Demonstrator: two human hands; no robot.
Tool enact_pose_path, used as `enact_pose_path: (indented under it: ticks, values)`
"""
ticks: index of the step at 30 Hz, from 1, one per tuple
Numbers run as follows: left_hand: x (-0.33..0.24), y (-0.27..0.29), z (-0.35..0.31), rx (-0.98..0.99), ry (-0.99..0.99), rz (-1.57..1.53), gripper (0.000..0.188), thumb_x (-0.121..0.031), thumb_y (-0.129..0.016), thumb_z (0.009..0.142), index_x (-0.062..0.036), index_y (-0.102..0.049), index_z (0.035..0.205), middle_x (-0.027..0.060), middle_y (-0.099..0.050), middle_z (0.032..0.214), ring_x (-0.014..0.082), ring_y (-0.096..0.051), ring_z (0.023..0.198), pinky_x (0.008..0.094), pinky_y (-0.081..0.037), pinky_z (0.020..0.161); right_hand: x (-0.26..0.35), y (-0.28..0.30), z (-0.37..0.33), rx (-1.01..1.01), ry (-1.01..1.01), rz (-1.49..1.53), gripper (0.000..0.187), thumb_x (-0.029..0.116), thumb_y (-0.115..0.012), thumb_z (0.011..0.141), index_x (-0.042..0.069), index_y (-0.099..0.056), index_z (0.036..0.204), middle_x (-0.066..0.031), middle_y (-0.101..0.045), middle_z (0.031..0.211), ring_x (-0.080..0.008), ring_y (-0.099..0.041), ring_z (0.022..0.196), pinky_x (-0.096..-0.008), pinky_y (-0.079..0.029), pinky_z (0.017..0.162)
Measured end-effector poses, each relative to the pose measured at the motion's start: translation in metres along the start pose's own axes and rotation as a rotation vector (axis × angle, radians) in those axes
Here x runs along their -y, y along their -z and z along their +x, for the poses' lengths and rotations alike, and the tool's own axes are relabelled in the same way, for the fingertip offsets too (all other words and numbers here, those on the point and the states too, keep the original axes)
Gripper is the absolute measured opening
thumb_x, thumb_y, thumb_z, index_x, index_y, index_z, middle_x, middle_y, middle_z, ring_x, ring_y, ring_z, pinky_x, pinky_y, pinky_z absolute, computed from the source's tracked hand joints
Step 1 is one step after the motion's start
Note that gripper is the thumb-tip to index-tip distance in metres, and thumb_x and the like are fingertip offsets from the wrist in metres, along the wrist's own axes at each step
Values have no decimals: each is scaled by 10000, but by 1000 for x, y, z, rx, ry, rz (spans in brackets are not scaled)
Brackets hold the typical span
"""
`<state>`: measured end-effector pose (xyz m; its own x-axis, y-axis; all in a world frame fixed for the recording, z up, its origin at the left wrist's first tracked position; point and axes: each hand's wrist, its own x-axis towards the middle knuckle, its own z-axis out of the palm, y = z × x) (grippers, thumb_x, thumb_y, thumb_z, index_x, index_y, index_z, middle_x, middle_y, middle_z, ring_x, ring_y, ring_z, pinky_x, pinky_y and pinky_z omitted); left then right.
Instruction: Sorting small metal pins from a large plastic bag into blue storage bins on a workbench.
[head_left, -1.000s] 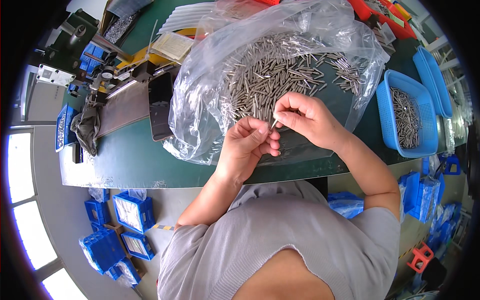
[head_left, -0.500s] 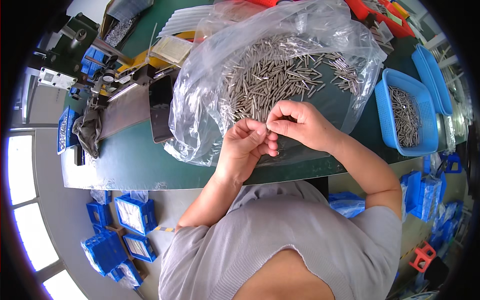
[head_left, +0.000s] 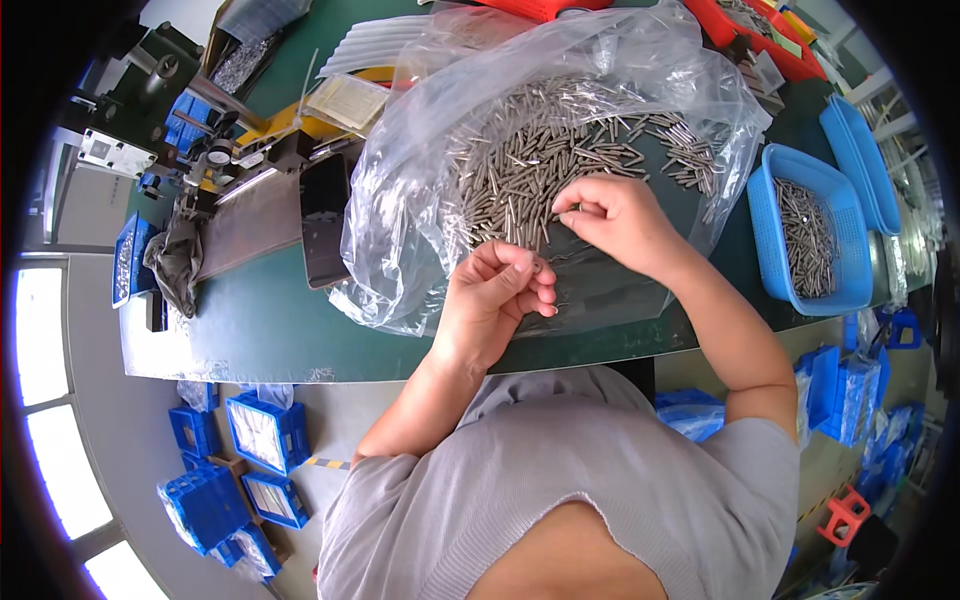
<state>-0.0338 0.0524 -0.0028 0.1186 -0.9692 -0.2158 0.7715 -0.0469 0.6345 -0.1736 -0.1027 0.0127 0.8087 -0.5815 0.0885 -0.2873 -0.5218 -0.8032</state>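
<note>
Metal pins heaped on clear bag (more in blue basket), both grips pinching pins.

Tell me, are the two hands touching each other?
Apart. The head view shows the right hand up at the pile of metal pins, with clear plastic bag showing between it and the left hand.

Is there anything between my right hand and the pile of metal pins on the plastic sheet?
Nothing visible. The right hand is already at the near edge of the metal pins, fingertips pinched together right above them on the open clear plastic sheet. The left hand sits nearer you, off to the side.
</note>
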Motion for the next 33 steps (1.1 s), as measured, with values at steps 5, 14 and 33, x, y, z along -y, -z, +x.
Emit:
enact_pose_path:
  ticks: [5, 14, 33]
  values:
    - [0, 0, -1, 7, 7, 21, 92, -106, -520, 916, -23, -539, 880, 146, -598, 852, 210, -593, 710, 319, -526, 620, -1, -9, 0, -23, 270, -360, 158, 107, -664, 740, 61, -575, 862, -78, -600, 795, -281, -590, 686, -368, -467, 594]
    - [0, -1, 0, -12, 2, 12, 110, -98, -520, 919, 10, -525, 903, 151, -624, 847, 204, -631, 723, 314, -550, 640, 13, -3, -7, 172, 68, 468, 112, 144, -522, 902, 33, -521, 920, -1, -547, 763, -54, -491, 696, -231, -397, 548]
    - [0, 0, -1, -25, 8, 5, 102, -84, -524, 914, 17, -530, 899, 150, -630, 816, 205, -636, 706, 317, -559, 630, 29, -8, -16, 175, 126, 377, 54, 49, -567, 862, 3, -550, 838, -17, -556, 761, -80, -539, 729, -241, -448, 666]
